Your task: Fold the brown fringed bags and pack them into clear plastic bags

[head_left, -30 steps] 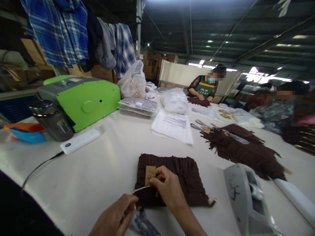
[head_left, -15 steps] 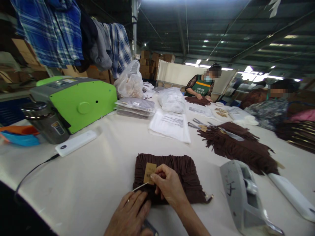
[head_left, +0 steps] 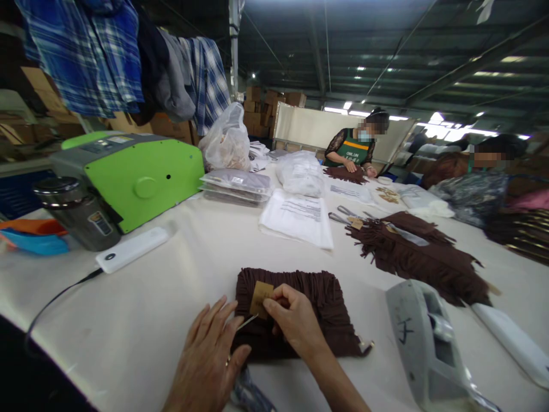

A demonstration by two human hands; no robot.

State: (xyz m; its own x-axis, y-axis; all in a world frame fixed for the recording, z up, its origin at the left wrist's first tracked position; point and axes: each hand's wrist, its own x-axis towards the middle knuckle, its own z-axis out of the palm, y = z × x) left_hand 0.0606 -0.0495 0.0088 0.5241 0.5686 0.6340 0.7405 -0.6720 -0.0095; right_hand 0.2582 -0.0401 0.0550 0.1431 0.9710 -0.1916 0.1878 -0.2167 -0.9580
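Note:
A folded brown ruched garment lies on the white table in front of me. A tan cardboard tag rests on its left part, with a thin white strip running from it toward my left hand. My right hand is closed, pinching the tag's lower right corner. My left hand lies flat with fingers spread on the garment's left edge, over the strip's end. Something bluish and translucent shows below my left hand.
A grey tape dispenser stands at the right. A green machine, a metal jar and a white power bank with its cable sit at the left. Fringed brown garments, scissors, papers and bagged goods lie farther off, where other people work.
My left hand has come up from the table's near edge, opened, and laid flat on the garment's left edge. My right hand keeps its pinch on the tag.

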